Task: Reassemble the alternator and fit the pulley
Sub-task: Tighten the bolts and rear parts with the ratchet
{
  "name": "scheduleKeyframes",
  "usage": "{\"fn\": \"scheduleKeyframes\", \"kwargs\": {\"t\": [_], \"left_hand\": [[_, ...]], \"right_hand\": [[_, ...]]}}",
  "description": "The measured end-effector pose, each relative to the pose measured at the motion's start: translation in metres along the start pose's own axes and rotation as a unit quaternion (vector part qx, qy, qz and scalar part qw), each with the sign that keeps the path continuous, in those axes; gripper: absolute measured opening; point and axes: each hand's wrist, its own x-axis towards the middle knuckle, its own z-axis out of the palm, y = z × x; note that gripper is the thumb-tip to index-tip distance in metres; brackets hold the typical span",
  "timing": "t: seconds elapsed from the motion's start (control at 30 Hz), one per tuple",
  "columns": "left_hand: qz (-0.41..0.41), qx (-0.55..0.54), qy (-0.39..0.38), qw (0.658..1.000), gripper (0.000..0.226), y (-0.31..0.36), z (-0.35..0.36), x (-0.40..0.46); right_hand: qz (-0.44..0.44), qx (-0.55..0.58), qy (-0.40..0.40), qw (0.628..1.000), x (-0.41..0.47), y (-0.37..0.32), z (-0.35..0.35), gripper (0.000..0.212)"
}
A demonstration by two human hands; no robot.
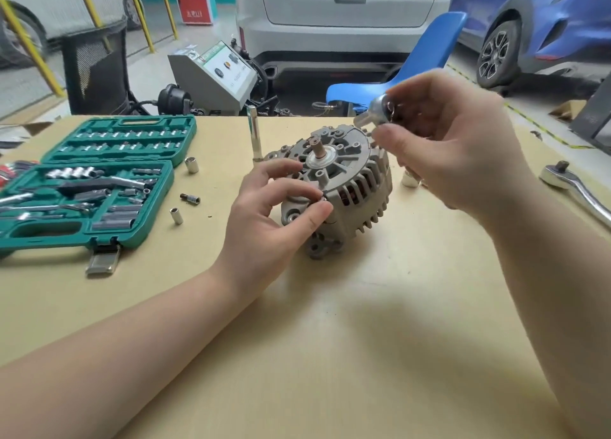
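Note:
The grey alternator (350, 187) lies on the table with its shaft end (318, 148) pointing up and away. My left hand (274, 214) pinches a small bolt (322, 200) at the near rim of the housing, thumb and forefinger curled round it. My right hand (449, 141) hovers above the alternator's right side and grips a shiny metal tool (375, 109) whose tip points down toward the housing's far edge. The rest of that tool is hidden in my palm.
An open green socket set (96, 180) lies at the left, with loose sockets (191, 165) beside it. A tall extension bar (254, 134) stands behind the alternator. A ratchet (575, 187) lies at the right edge, a small socket (410, 179) under my right hand.

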Motion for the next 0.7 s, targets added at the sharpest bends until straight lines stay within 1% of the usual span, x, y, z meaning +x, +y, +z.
{"fn": "scheduleKeyframes", "kwargs": {"t": [0.07,0.1,0.17,0.2,0.27,0.53,0.7], "left_hand": [[-0.005,-0.012,0.0,1.0,0.01,0.0,0.001,0.001],[-0.003,-0.016,0.001,1.0,0.01,0.0,0.001,0.001],[0.007,-0.022,0.002,1.0,0.009,-0.002,0.002,0.001],[0.011,-0.026,0.003,1.0,0.009,-0.003,0.002,0.0],[0.008,-0.042,0.009,0.999,0.009,-0.005,0.002,-0.001],[0.028,-0.037,0.011,0.999,0.013,-0.009,0.005,-0.002],[0.028,-0.027,0.009,0.999,0.014,-0.011,0.005,-0.001]], "right_hand": [[-0.034,-0.083,-0.07,0.994,0.019,-0.024,-0.006,0.03],[-0.047,-0.144,-0.121,0.981,0.028,-0.035,-0.007,0.029],[-0.06,-0.256,-0.227,0.938,0.045,-0.054,-0.003,0.025],[-0.058,-0.29,-0.265,0.918,0.051,-0.062,0.001,0.024],[-0.053,-0.315,-0.308,0.896,0.056,-0.07,0.011,0.023],[-0.068,-0.337,-0.338,0.876,0.044,-0.05,0.021,0.022],[-0.067,-0.327,-0.34,0.879,0.04,-0.049,0.025,0.019]]}}
